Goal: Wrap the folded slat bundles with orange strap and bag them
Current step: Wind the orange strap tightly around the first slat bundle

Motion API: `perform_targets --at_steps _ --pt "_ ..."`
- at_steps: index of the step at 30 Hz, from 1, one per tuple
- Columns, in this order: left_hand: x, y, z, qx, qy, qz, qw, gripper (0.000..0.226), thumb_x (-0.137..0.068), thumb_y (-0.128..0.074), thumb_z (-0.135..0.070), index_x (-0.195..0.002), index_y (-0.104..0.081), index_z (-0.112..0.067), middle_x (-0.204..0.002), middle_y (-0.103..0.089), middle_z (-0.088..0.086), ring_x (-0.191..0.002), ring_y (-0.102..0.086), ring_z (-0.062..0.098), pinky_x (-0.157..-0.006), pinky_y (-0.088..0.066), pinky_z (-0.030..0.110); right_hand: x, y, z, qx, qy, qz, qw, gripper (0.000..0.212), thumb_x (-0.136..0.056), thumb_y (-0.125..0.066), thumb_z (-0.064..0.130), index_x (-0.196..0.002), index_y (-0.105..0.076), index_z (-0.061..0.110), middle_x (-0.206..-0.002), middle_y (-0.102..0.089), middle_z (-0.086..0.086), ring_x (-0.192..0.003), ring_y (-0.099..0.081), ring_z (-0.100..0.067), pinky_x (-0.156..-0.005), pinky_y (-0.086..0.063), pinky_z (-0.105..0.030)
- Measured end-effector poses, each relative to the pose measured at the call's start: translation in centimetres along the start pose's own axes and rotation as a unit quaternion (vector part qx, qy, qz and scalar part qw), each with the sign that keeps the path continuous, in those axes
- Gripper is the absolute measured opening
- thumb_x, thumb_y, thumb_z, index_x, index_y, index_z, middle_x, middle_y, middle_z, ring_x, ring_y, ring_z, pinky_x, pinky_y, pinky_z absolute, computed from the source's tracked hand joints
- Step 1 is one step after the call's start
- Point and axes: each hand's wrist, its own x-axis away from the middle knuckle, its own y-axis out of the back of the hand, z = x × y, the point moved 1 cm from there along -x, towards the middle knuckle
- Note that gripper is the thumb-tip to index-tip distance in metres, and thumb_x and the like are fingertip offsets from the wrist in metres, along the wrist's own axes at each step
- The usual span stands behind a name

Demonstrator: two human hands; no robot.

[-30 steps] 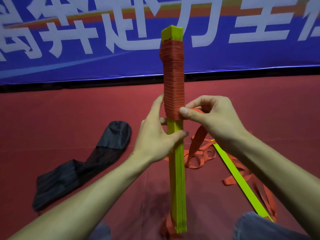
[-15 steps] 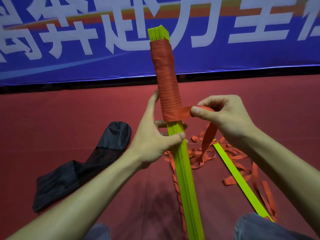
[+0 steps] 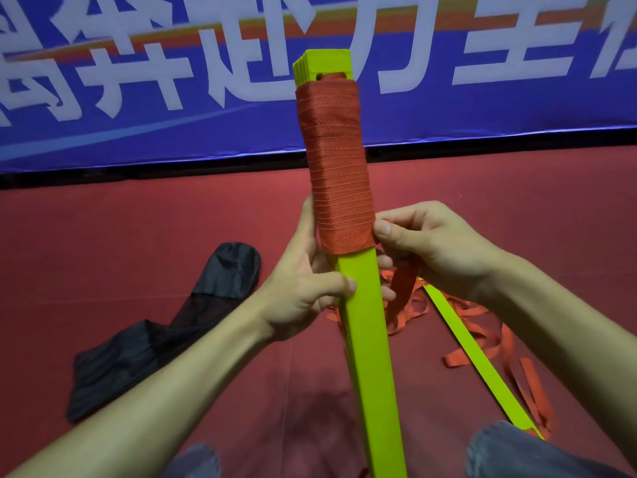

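Our left hand [image 3: 303,291] grips the yellow-green slat bundle [image 3: 368,339] just below its wrapped section, thumb across the front face and fingers curled round the back. It holds the bundle nearly upright in the middle of the view, the top leaning slightly left. The orange strap [image 3: 336,167] covers the upper part of the bundle in tight overlapping turns, leaving a short bare tip above. Our right hand [image 3: 434,250] pinches the strap at the lower right edge of the wrapping, thumb pressed against the last turn, and a free length hangs down from that hand. More loose strap [image 3: 413,308] lies in tangled loops on the red floor [image 3: 103,236] behind and to the right of the bundle, around a single slat [image 3: 475,357] lying flat there. A black bag [image 3: 162,336] lies crumpled on the floor to the left, well apart from the bundle. A blue banner [image 3: 138,132] with large white characters runs along the back. Denim-clad knees [image 3: 517,453] show at the bottom edge.
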Motion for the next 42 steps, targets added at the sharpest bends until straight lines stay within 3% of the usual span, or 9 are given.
perform_targets --at_steps 3,5,8,13,17,21,27,32,42 --pt "0.1 -0.2 -0.1 0.013 0.01 -0.014 1.0 0.1 -0.075 -0.048 0.017 -0.126 -0.036 -0.067 -0.102 -0.072 0.004 -0.076 -0.075 0.028 -0.042 -0.021 0.027 0.1 -0.8 0.3 -0.035 -0.001 -0.011 0.999 0.019 -0.081 -0.065 0.026 -0.082 -0.072 0.008 -0.06 -0.052 -0.003 -0.052 -0.032 -0.014 -0.051 -0.025 -0.027" --pt "-0.2 -0.4 0.0 -0.01 -0.007 -0.05 0.999 0.107 -0.079 -0.049 0.022 -0.144 -0.016 -0.056 -0.105 -0.066 0.003 -0.066 -0.071 0.017 -0.045 -0.042 0.024 0.1 -1.1 0.4 -0.052 -0.002 -0.064 0.997 0.019 -0.076 -0.062 0.023 -0.079 -0.066 0.004 -0.056 -0.057 0.003 -0.046 -0.043 -0.004 -0.047 -0.031 -0.017" --pt "-0.5 -1.0 0.4 -0.097 -0.071 -0.113 0.986 0.118 -0.076 -0.064 0.014 -0.15 0.0 -0.052 -0.123 -0.063 0.0 -0.093 -0.069 0.023 -0.083 -0.059 0.046 0.0 -1.3 0.5 0.004 0.013 -0.135 0.991 0.021 -0.067 -0.07 0.031 -0.072 -0.066 0.01 -0.057 -0.057 0.002 -0.05 -0.045 -0.005 -0.05 -0.036 -0.021" --pt "-0.3 -1.3 0.6 -0.197 -0.056 -0.172 0.963 0.125 -0.075 -0.082 0.0 -0.14 0.0 -0.067 -0.121 -0.068 0.003 -0.095 -0.072 0.018 -0.086 -0.058 0.034 0.1 -1.8 1.1 0.062 0.052 -0.231 0.97 0.022 -0.074 -0.078 0.012 -0.064 -0.059 0.011 -0.044 -0.054 0.014 -0.042 -0.047 0.003 -0.048 -0.038 -0.01" --pt "-0.5 -1.6 0.6 -0.307 -0.039 -0.234 0.922 0.13 -0.069 -0.09 -0.015 -0.144 0.003 -0.067 -0.097 -0.074 -0.006 -0.076 -0.073 0.007 -0.083 -0.06 0.034 -0.1 -2.4 0.8 0.064 0.06 -0.254 0.963 0.023 -0.071 -0.082 0.01 -0.064 -0.061 0.009 -0.045 -0.056 0.013 -0.042 -0.049 0.003 -0.047 -0.038 -0.011" --pt "-0.6 -1.0 0.4 -0.297 -0.024 -0.239 0.924 0.127 -0.071 -0.087 -0.01 -0.145 -0.001 -0.068 -0.085 -0.077 -0.003 -0.066 -0.074 0.016 -0.075 -0.062 0.038 -0.4 -2.4 0.7 0.11 0.066 -0.263 0.956 0.022 -0.071 -0.084 0.018 -0.067 -0.065 0.009 -0.054 -0.061 0.009 -0.05 -0.051 0.001 -0.051 -0.041 -0.014" --pt "-0.5 0.0 0.6 -0.242 -0.008 -0.236 0.941 0.118 -0.073 -0.082 0.003 -0.142 -0.016 -0.068 -0.096 -0.075 0.005 -0.082 -0.074 0.024 -0.068 -0.063 0.049 -0.3 -0.7 0.7 0.172 0.084 -0.221 0.956 0.012 -0.077 -0.079 0.018 -0.073 -0.071 0.012 -0.07 -0.073 -0.004 -0.068 -0.066 -0.013 -0.066 -0.052 -0.025" --pt "-0.3 -0.1 0.5 -0.189 0.009 -0.201 0.961 0.113 -0.076 -0.074 0.015 -0.147 -0.022 -0.055 -0.102 -0.071 0.011 -0.096 -0.072 0.02 -0.062 -0.062 0.041 -0.2 0.4 0.4 0.198 0.096 -0.225 0.949 0.016 -0.074 -0.081 0.019 -0.066 -0.068 0.015 -0.057 -0.058 0.006 -0.053 -0.045 0.0 -0.051 -0.036 -0.013" --pt "-0.7 -0.5 0.8 -0.037 0.023 -0.16 0.986 0.102 -0.074 -0.064 0.023 -0.146 -0.029 -0.04 -0.096 -0.073 0.017 -0.081 -0.074 0.035 -0.048 -0.053 0.029 -0.3 0.6 0.2 0.164 0.104 -0.197 0.961 0.025 -0.064 -0.077 0.035 -0.071 -0.07 0.012 -0.068 -0.068 -0.006 -0.067 -0.058 -0.01 -0.064 -0.049 -0.028"
